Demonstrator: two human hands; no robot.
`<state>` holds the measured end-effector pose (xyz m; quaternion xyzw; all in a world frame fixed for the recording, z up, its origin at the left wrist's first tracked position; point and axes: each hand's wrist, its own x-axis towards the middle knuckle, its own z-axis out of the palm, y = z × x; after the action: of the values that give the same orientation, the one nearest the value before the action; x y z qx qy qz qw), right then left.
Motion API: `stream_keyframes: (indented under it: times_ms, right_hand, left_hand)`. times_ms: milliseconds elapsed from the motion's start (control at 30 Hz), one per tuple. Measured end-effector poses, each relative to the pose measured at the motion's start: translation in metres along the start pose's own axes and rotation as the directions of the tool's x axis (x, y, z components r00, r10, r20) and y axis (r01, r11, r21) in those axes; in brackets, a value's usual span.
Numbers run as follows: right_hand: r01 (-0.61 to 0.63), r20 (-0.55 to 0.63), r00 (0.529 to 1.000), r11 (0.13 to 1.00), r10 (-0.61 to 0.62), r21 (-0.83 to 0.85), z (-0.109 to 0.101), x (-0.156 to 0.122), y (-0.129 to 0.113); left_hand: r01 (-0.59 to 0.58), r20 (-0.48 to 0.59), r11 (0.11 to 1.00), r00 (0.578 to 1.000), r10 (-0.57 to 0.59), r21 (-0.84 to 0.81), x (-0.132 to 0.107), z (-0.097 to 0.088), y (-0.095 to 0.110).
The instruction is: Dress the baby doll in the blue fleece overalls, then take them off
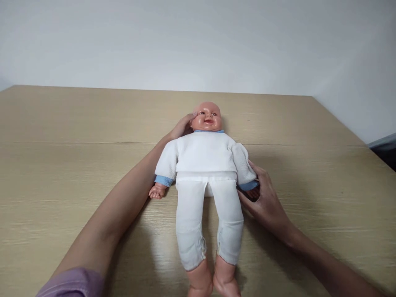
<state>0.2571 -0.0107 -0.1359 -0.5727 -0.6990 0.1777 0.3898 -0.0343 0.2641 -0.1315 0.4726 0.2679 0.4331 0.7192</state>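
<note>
A baby doll lies on its back on the table, head at the far end. It wears a white fleecy top with blue cuffs and collar, and white trousers; its lower legs are bare. My left hand cups the side of the doll's head, a fingertip showing by its temple and the other fingers hidden behind it. Around the doll's cuffed arm on the right, my right hand is curled, thumb low by the hip and fingers at the sleeve. Some of its fingers are hidden.
The wooden table has a thin seam running across it behind the doll's shoulders. A pale wall stands beyond its far edge. Something dark sits past the table's right edge.
</note>
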Motion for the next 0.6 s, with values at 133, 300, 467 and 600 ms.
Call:
stream_keyframes:
  times_ms: [133,300,467,600]
  right_hand:
    - [-0.002,-0.004,1.000,1.000,0.002,-0.005,0.0000,-0.0003,-0.0002]
    - [-0.007,0.001,1.000,1.000,0.007,-0.003,0.0002,-0.0003,-0.0004]
    - [-0.007,0.000,1.000,1.000,0.007,-0.001,0.0004,0.0002,-0.0003]
    - [-0.006,0.004,1.000,1.000,0.006,0.005,0.0009,0.0007,0.0011]
  left_hand:
    - [0.009,0.018,1.000,1.000,-0.009,0.001,0.0009,-0.0021,-0.0006]
    - [0.033,0.031,0.999,0.999,-0.034,0.012,0.0022,-0.0041,-0.0008]
    - [0.055,-0.001,0.998,0.998,-0.055,0.027,0.0031,-0.0034,0.0000]
    - [0.062,-0.022,0.998,0.998,-0.062,0.014,0.0033,-0.0030,0.0003]
